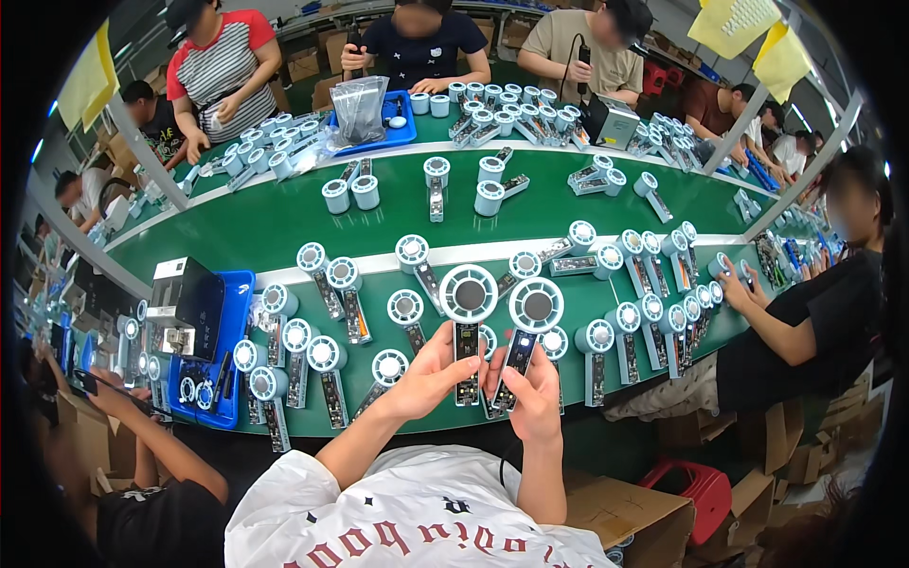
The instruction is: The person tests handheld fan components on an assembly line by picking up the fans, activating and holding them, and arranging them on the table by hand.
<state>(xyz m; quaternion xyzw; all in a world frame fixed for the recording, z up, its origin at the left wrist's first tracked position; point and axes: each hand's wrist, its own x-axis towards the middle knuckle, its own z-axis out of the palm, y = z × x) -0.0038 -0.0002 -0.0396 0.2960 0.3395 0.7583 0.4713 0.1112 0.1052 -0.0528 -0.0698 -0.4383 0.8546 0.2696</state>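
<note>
Left round-headed unit (pixel 468 331) and right round-headed unit (pixel 524 343): held side by side above the green counter (pixel 379 295). Left hand (pixel 431 377) and right hand (pixel 536 393): partly closed, each gripping one handle. Similar units (pixel 325 364) surround them.

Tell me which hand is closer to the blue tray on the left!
Left. The left hand is to the right of the blue tray; the right hand is farther right, beyond the left one.

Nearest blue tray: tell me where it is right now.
In the head view, the blue tray is on the near green table, left of the person's left hand, with round-headed devices along its right side.
</note>
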